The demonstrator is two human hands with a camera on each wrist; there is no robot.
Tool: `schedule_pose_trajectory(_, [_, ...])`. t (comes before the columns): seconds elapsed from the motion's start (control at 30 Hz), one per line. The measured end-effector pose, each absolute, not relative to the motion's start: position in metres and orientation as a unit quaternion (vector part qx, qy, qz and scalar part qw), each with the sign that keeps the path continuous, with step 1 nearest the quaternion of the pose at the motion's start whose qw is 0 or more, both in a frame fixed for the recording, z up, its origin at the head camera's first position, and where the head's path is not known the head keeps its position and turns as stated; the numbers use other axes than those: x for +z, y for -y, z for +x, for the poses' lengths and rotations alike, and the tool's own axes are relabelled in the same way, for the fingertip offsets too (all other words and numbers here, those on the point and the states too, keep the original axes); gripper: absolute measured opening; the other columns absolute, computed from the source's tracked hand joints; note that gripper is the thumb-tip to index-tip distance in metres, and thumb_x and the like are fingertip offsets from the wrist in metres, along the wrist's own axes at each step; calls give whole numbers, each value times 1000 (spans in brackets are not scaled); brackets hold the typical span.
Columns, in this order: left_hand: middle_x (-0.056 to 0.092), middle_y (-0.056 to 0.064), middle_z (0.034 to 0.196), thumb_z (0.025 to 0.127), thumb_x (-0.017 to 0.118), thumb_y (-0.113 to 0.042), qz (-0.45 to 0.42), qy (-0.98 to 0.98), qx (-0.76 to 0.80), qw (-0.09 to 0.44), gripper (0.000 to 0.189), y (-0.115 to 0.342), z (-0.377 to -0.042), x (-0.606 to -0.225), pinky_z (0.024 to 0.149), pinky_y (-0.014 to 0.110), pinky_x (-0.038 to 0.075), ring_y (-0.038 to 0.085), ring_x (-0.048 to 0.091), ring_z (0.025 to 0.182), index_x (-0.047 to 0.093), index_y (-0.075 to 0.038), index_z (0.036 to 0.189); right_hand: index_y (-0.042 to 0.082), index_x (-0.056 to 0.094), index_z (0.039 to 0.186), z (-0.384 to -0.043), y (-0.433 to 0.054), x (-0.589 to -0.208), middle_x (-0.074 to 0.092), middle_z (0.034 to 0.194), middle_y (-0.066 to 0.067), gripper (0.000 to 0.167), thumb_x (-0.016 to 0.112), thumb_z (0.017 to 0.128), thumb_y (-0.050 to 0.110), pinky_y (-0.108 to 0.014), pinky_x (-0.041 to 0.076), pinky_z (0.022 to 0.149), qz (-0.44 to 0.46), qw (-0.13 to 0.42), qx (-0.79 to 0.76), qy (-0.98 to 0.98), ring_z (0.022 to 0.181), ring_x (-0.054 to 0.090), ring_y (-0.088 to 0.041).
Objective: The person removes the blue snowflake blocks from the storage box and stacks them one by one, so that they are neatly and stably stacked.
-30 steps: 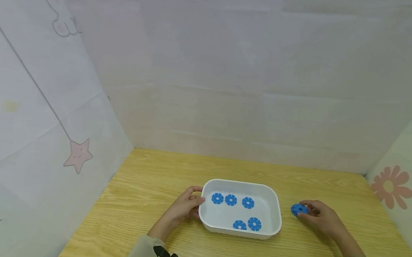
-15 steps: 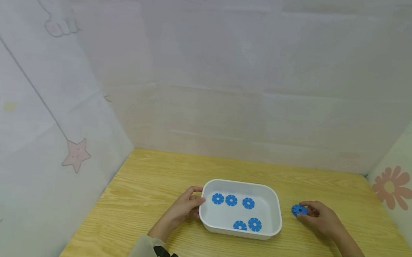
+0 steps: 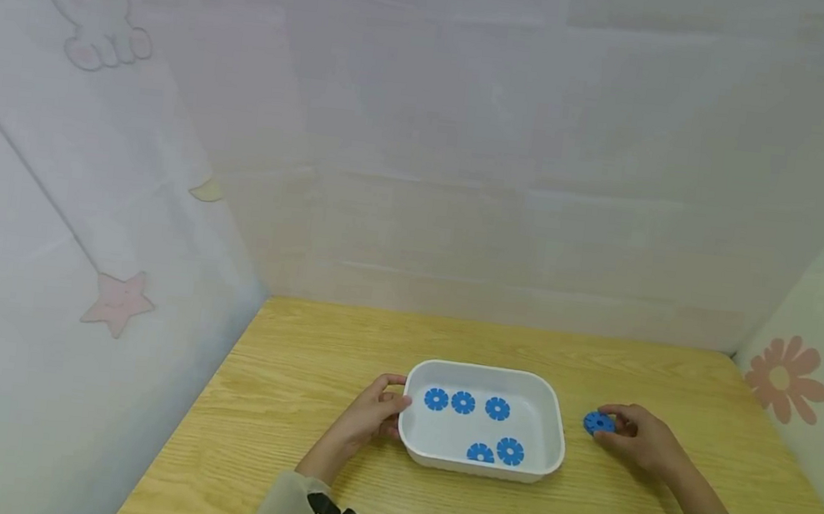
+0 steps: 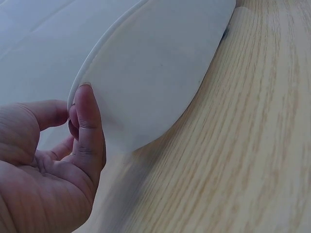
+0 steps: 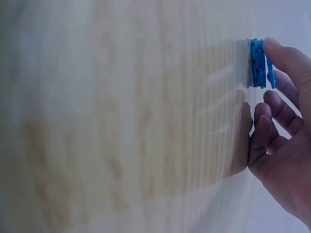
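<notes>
Lower right: right hand (image 3: 645,441) pinches blue disc stack (image 3: 596,423), likely light, stiff; grip by edges. Left hand (image 3: 368,411) pinches white tub (image 3: 465,466) rim.

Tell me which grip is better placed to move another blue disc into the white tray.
Probably the right grip: it is at the stack of blue discs, just outside the right side of the white tray. The left grip holds the tray's left rim, on the side away from the stack.
</notes>
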State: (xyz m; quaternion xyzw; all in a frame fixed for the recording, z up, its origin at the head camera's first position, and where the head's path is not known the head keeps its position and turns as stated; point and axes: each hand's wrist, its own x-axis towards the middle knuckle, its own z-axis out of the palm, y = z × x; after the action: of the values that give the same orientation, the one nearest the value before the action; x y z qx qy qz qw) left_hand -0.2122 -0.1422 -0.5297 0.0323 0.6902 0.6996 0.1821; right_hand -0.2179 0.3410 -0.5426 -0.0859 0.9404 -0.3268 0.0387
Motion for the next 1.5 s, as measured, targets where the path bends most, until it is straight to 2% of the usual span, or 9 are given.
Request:
schedule_pose_trajectory(0.6, [64, 29, 120, 102, 63, -22, 32, -693, 697, 182, 51, 142, -212, -529, 62, 27, 57, 15, 67, 73, 42, -6, 145, 4, 65, 129, -218, -343, -547, 58, 99, -3, 51, 77, 90, 36, -32, 47, 73, -97, 30, -329, -939, 87, 51, -18])
schedule_pose_trajectory(0.8, [64, 29, 120, 102, 62, -22, 32, -692, 698, 182, 51, 142, -212, -530, 62, 26, 57, 15, 67, 72, 42, -5, 145, 4, 65, 129, -219, -343, -546, 57, 96, -2, 51, 77, 91, 35, -28, 45, 70, -101, 33, -331, -938, 85, 49, -16])
schedule_pose_trajectory(1.37, [64, 29, 120, 101, 63, -21, 31, -690, 701, 178, 51, 141, -212, -532, 61, 27, 57, 15, 67, 72, 42, -5, 145, 2, 61, 132, -220, -341, -545, 57, 100, -5, 58, 78, 89, 36, -34, 45, 71, -92, 59, -332, -937, 87, 49, -20])
schedule_pose_trajectory(1.5, [64, 29, 120, 101, 63, -21, 31, -689, 702, 179, 51, 141, -212, -532, 61, 27, 57, 15, 67, 72, 42, -5, 145, 2, 61, 133, -220, -342, -546, 56, 98, -4, 59, 79, 88, 36, -32, 44, 69, -99, 54, -325, -939, 85, 49, -19])
